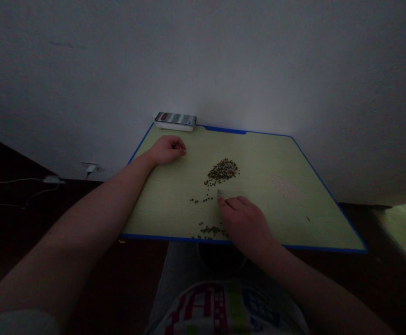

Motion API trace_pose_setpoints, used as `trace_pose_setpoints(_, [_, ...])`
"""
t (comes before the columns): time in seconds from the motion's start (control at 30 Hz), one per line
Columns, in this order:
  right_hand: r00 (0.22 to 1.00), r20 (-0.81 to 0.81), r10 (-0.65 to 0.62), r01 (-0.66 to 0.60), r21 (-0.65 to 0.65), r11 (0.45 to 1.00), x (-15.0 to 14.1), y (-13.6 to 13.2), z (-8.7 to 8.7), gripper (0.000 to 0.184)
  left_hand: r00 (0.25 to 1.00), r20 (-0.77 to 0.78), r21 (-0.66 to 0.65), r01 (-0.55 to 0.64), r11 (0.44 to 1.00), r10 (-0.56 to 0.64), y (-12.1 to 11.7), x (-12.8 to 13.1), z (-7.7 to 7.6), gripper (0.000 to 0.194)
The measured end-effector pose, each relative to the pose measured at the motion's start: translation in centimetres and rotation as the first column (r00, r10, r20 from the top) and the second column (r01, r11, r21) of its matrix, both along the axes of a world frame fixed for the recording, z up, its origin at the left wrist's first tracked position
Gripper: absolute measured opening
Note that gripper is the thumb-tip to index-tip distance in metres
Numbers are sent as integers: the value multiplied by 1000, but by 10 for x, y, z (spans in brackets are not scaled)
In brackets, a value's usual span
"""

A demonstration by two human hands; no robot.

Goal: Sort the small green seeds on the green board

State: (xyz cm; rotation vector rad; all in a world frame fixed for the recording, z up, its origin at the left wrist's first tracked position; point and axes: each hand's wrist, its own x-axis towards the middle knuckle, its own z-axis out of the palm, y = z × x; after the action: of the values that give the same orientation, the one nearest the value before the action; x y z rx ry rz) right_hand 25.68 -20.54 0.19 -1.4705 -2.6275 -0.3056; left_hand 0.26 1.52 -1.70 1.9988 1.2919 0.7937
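My left hand (169, 150) rests on the board's left side, fingers curled in toward the thumb; whatever may be inside is hidden. My right hand (246, 222) is low over the middle of the board, closed, with a small thin pale piece (221, 193) at its thumb and fingertips, too dim to name. Just beyond it lies a heap of small dark seeds or beans (222, 170), mixed with paler ones. A smaller dark group (212, 230) sits by the near edge, partly behind my right hand. Stray grains (201, 200) lie between them.
The yellow-green board (168, 204) has a blue rim and meets a pale wall. On it are a phone (176, 119) on a white box at the back left, a thin spread of pale grains (286, 186) and a small brown sliver (308, 218) to the right.
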Motion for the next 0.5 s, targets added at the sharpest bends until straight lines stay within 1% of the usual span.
trace_pose_setpoints(0.2, [1000, -10, 26, -26, 14, 1000, -2, 1, -2, 38, 1000, 9, 3, 7, 1000, -8, 1, 0, -1, 17])
trace_pose_setpoints(0.33, [1000, -15, -6, 7, 22, 1000, -5, 8, -3, 37, 1000, 18, -14, 1, 1000, -1, 0, 1, 0, 17])
trace_pose_setpoints(0.5, [997, 21, -80, 81, -19, 997, -9, 16, 2, 38, 1000, 18, -6, 5, 1000, -5, 0, 0, 0, 17])
